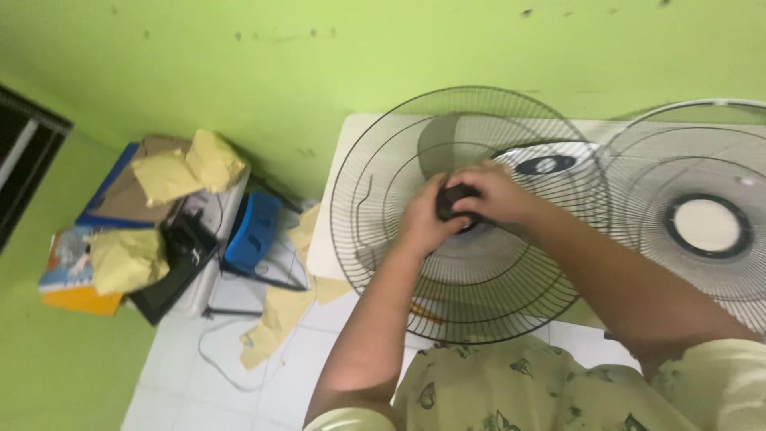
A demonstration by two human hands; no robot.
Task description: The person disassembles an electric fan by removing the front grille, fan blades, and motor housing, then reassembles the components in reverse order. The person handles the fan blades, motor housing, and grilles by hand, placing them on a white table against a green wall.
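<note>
A round black wire fan guard (375,199) lies flat on a white table (327,239), overhanging its near edge. At the guard's centre sits a black round hub part (451,201). My left hand (421,217) grips that part from the left. My right hand (493,194) wraps it from the right and above. Both hands touch each other over the hub, hiding most of it. A grey fan body (550,164) shows under the guard's far right.
A second wire guard (710,227) with a white-centred black ring lies at the right. On the tiled floor at left stand a blue plastic stool (251,231), a box pile with yellow paper (171,172) and loose cables. Green walls enclose the corner.
</note>
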